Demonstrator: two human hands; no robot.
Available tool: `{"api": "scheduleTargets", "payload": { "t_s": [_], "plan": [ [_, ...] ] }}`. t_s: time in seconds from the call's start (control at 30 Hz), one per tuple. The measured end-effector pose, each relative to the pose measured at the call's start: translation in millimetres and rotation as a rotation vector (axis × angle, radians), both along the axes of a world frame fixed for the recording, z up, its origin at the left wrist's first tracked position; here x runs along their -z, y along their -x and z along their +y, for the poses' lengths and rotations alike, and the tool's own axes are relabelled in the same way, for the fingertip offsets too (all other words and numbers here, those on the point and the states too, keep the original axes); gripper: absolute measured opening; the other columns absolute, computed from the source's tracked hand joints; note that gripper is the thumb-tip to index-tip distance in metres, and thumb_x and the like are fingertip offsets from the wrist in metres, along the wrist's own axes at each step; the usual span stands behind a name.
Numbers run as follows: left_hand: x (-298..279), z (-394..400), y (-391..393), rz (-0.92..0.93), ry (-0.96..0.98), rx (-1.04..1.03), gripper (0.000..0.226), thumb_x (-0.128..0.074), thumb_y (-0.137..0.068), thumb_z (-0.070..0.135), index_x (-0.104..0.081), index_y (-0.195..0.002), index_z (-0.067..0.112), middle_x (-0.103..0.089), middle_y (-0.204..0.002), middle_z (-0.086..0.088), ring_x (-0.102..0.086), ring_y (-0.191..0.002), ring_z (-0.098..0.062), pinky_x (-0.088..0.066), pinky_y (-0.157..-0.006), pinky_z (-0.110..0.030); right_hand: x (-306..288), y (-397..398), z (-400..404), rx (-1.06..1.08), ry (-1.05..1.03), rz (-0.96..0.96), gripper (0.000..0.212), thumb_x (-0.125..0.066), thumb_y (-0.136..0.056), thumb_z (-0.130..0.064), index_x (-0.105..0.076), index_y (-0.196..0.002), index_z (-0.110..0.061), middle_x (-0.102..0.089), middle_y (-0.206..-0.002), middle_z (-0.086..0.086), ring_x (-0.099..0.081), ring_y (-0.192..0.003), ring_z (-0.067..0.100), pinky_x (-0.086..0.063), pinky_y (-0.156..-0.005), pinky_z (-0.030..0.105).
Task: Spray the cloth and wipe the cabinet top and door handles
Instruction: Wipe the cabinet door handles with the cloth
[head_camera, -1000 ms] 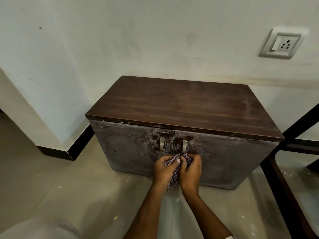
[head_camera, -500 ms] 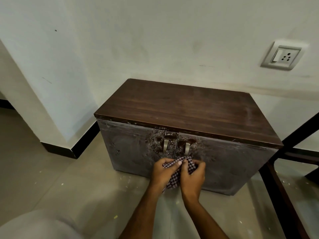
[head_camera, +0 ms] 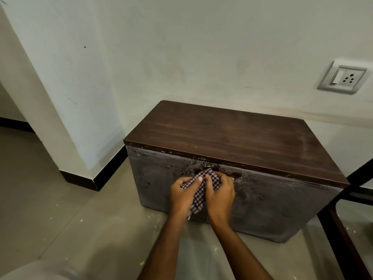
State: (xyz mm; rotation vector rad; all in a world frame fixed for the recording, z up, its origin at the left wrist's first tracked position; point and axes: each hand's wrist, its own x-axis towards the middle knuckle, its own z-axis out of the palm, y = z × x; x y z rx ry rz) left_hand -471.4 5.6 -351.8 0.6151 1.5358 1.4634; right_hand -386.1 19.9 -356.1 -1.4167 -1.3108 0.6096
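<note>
A low cabinet with a dark wooden top [head_camera: 232,136] and two smeared grey doors [head_camera: 282,203] stands on the floor against the wall. Where the doors meet, near their upper edge, both hands grip a checked cloth [head_camera: 198,190]. My left hand [head_camera: 181,196] pinches its left side with the thumb on top. My right hand [head_camera: 220,194] curls round its right side. Cloth and hands cover both door handles, so neither handle shows. No spray bottle is in view.
A white pillar corner with black skirting [head_camera: 94,180] juts out left of the cabinet. A dark table frame [head_camera: 343,239] stands close on the right. A wall socket [head_camera: 343,78] sits above the cabinet's right end. Beige tiled floor [head_camera: 60,209] spreads to the left.
Both hands have moved up with the cloth from below the handles and now cover them. The view has shifted left and down.
</note>
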Motion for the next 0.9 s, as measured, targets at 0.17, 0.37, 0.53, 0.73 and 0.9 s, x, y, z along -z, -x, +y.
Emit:
{"api": "scheduleTargets", "payload": {
  "t_s": [0.17,0.37,0.53,0.73,0.9],
  "plan": [
    [-4.3,0.0,8.5,0.009,0.015,-0.001,0.025,-0.075,-0.078,0.029,-0.070,-0.096,0.013,-0.072,-0.088,-0.003,-0.069,-0.079,-0.015,-0.055,-0.055,-0.023,-1.5,6.9,5.6,-0.036,0.048,-0.008,0.014,-0.062,-0.091,-0.027,-0.059,-0.098,-0.016,-0.058,-0.099,0.000,-0.051,-0.085,0.001,-0.038,-0.069,0.010],
    [-6.2,3.6,0.6,0.047,0.028,0.057,0.024,-0.074,-0.079,0.030,-0.069,-0.097,0.013,-0.072,-0.093,-0.004,-0.068,-0.082,-0.015,-0.054,-0.061,-0.024,2.2,-1.6,6.2,0.011,0.084,0.062,0.014,-0.063,-0.090,-0.026,-0.059,-0.098,-0.015,-0.063,-0.097,0.002,-0.062,-0.090,0.015,-0.053,-0.075,0.027],
    [-4.1,7.1,6.2,0.043,0.069,0.007,0.026,-0.072,-0.081,0.032,-0.070,-0.100,0.014,-0.071,-0.096,-0.003,-0.066,-0.085,-0.016,-0.054,-0.065,-0.026,1.3,6.3,1.8,-0.033,0.086,-0.007,0.020,-0.059,-0.092,-0.028,-0.054,-0.105,-0.014,-0.057,-0.101,0.000,-0.057,-0.090,0.011,-0.047,-0.070,0.019],
    [0.3,5.1,4.3,0.029,0.112,0.001,0.025,-0.073,-0.079,0.035,-0.070,-0.097,0.018,-0.071,-0.092,-0.001,-0.067,-0.084,-0.017,-0.058,-0.069,-0.032,10.0,2.6,-1.2,-0.059,0.086,-0.038,0.021,-0.059,-0.093,-0.029,-0.052,-0.105,-0.014,-0.056,-0.102,0.001,-0.052,-0.086,0.006,-0.043,-0.067,0.013],
    [7.2,4.4,3.4,0.026,0.126,-0.007,0.020,-0.074,-0.079,0.032,-0.071,-0.092,0.017,-0.072,-0.093,-0.003,-0.068,-0.088,-0.019,-0.058,-0.078,-0.036,19.6,5.8,-5.8,-0.068,0.079,-0.023,0.022,-0.057,-0.094,-0.027,-0.050,-0.109,-0.012,-0.056,-0.106,0.004,-0.057,-0.093,0.014,-0.047,-0.072,0.020]
  ]
}}
